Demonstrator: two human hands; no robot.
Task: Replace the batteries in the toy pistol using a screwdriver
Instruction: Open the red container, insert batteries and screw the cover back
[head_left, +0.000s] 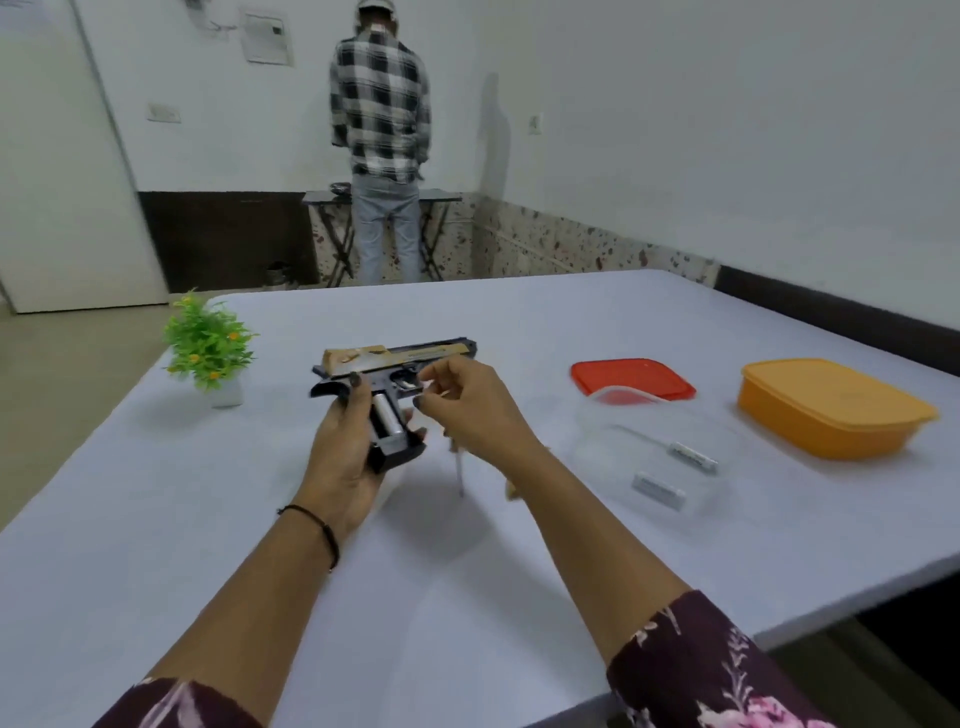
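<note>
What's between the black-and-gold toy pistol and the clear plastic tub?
Head view: the right hand and, below it, a thin screwdriver shaft; otherwise bare white tabletop.

1. Left hand (345, 441): grips the toy pistol (400, 358) by its handle, thumb laid across the near side.
2. Right hand (467, 405): just right of the toy pistol, fingers curled, thumb meeting forefinger.

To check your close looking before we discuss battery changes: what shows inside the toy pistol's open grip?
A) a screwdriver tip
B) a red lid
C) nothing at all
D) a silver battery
D: a silver battery lies in the open grip of the toy pistol, which the left hand holds.
</note>
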